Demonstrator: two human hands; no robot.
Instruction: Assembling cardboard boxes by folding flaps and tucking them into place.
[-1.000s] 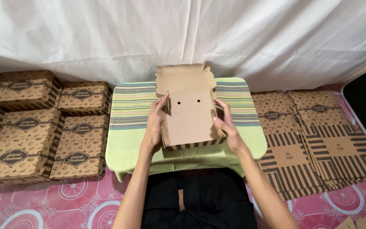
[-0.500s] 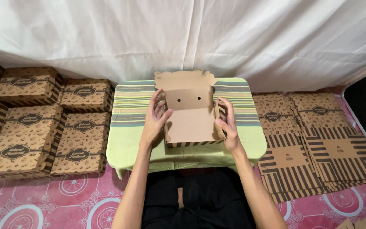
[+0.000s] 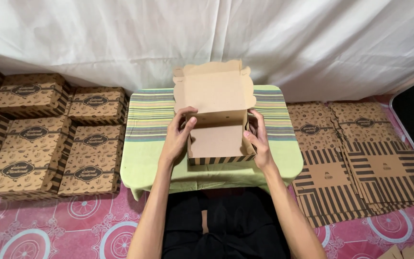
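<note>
Both hands [image 3: 178, 139] [image 3: 259, 141] grip cardboard box [image 3: 216, 139] sides, fingers curled; lid now raised upright.

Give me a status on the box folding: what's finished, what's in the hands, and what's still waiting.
Done: folded, closed boxes sit stacked on the floor at the person's left. In hand: one box on the small striped table, base formed with its striped front standing, lid flap up and open; the left hand and right hand grip its side walls. Left: closing this lid, plus the pile of flat unfolded blanks on the right.
</note>
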